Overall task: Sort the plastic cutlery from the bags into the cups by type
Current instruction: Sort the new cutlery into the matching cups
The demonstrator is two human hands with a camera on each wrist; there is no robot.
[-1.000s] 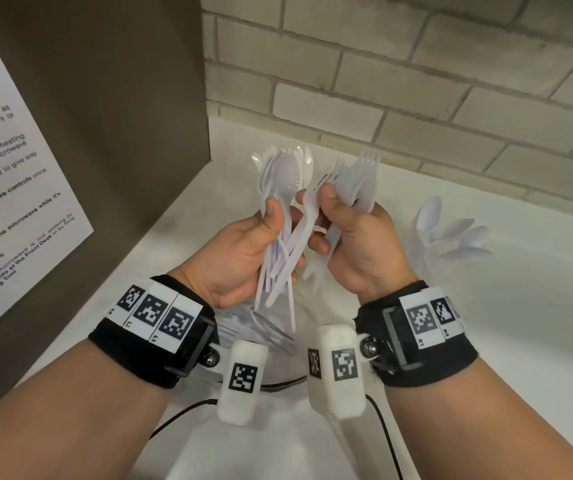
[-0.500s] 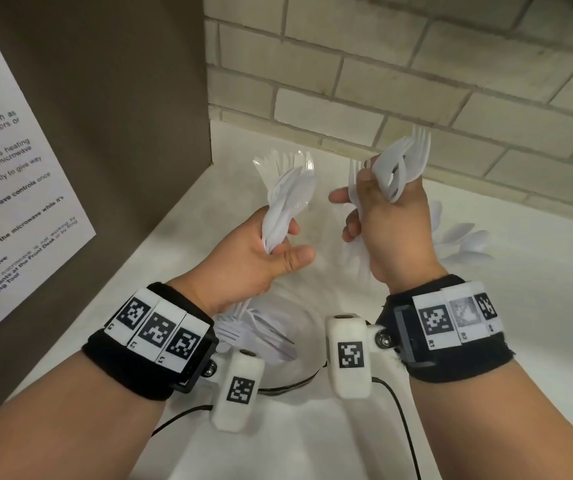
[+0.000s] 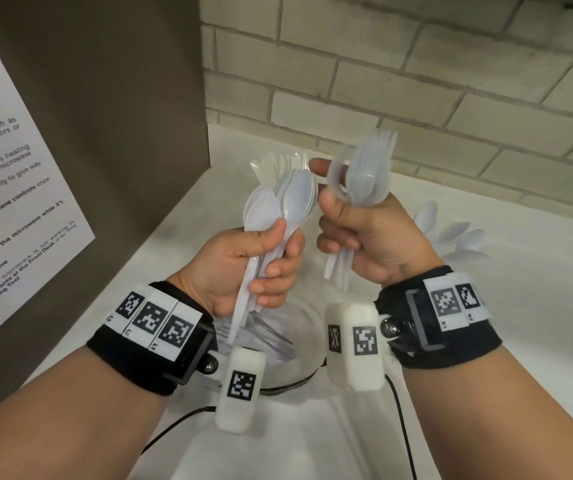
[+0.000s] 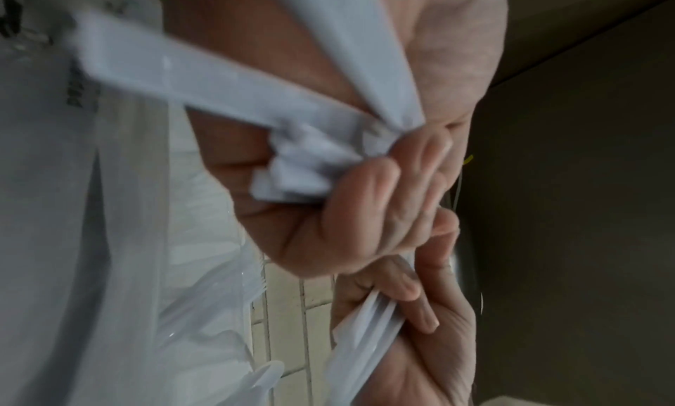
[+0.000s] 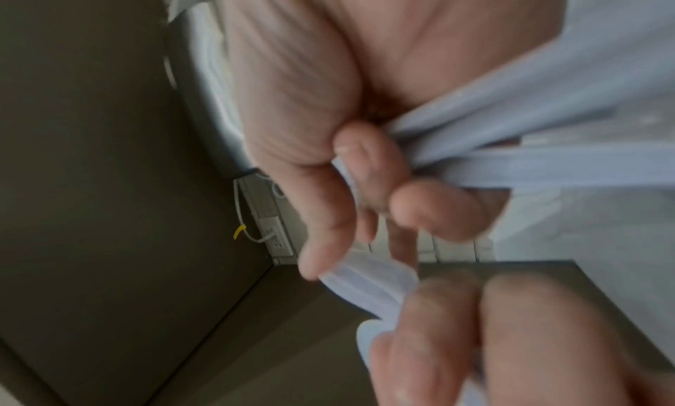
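Sorting looks partway done, judging from the white tabletop (image 3: pixel 520 341): a cup (image 3: pixel 280 164) at the back holds cutlery that looks like knives, another at right holds spoons (image 3: pixel 451 233), and a bag (image 3: pixel 278 341) below still holds pieces. The left hand (image 3: pixel 243 271) grips a spoon bunch (image 3: pixel 285 202); the right hand (image 3: pixel 375 237) grips mixed forks and spoons (image 3: pixel 368 171), fingers curled.

Cup (image 3: pixel 288 344) beneath both wrists mostly hidden; wrist views blurred.
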